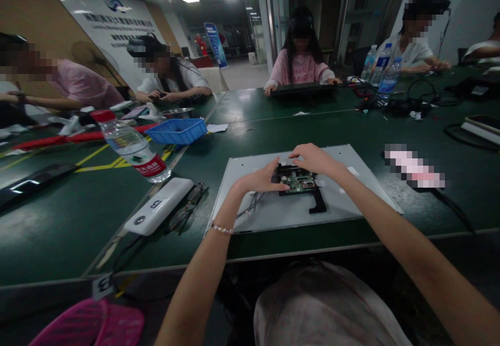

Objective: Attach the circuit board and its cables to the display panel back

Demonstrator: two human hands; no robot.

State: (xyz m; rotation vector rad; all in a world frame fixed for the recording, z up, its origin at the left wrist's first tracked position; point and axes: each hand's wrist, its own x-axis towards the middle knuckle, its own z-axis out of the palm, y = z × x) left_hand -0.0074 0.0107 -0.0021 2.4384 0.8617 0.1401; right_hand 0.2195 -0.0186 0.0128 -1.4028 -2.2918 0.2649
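Note:
A thin grey flat panel (pixel 234 200) lies back-up on the green table. At its middle sits a green circuit board (pixel 299 182) in a black bracket (pixel 319 201) with an arm pointing toward me. My left hand (pixel 260 179) is at the board's left side, thumb and fingers spread apart, the thumb tip over the board's edge. Across the bracket's far edge reaches my right hand (pixel 312 158), fingers bent and slightly apart; whether they touch it is unclear. Grey cables (pixel 252 205) run over the panel below my left hand.
Left of the panel lie glasses (pixel 187 208), a white power bank (pixel 159 206), a water bottle (pixel 135 148) and a blue tray (pixel 177 131). A phone (pixel 414 168) with a cable lies right. A pink basket (pixel 89 325) stands below the edge. Several people sit around.

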